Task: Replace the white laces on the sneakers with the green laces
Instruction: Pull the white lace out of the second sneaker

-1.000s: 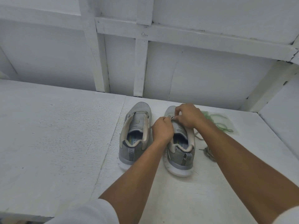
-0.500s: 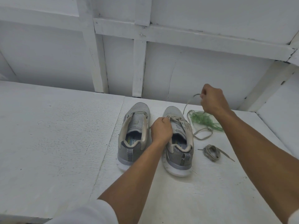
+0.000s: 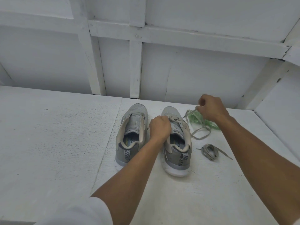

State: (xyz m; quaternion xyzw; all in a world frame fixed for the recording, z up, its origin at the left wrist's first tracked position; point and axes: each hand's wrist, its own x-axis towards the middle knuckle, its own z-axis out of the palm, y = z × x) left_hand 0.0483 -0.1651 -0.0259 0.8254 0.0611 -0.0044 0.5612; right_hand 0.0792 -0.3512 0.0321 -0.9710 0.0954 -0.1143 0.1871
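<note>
Head view shows our left hand (image 3: 159, 127) curled on the upper of the right sneaker (image 3: 177, 158), gripping it just as it did half a second ago. Our right hand (image 3: 211, 109) pinches the white lace (image 3: 200, 135) between thumb and fingers. It has sunk a little since then and now sits right over the green laces (image 3: 212, 125), so the lace it drew up droops in a slack loop on the table (image 3: 48, 143). A second ago both hands were bunched on this shoe. The lace is still threaded through the front eyelets. The left sneaker (image 3: 132, 132) stands just beside, unlaced, and a coiled lace (image 3: 209, 151) lies unmoved to the right of the heel.
</note>
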